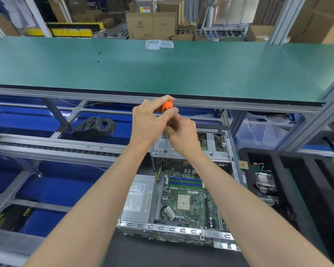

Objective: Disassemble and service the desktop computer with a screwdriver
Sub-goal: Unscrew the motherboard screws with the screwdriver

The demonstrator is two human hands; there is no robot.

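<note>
An open desktop computer case (172, 229) lies below me, showing a green motherboard (187, 201), a silver power supply (138, 201) and a metal drive cage (214, 145) at its far end. An orange-handled screwdriver (167, 106) stands upright over the drive cage, its thin shaft (165, 143) reaching down to the cage's left part. My left hand (148, 122) grips the top of the handle. My right hand (183, 135) grips the handle lower down, just beneath the left hand.
A green bench top (162, 68) runs across above the case, with a clear plastic box (159, 44) at its far edge. A coil of black cable (95, 127) lies left on a blue shelf. A black foam tray (289, 189) holding a heatsink stands right of the case.
</note>
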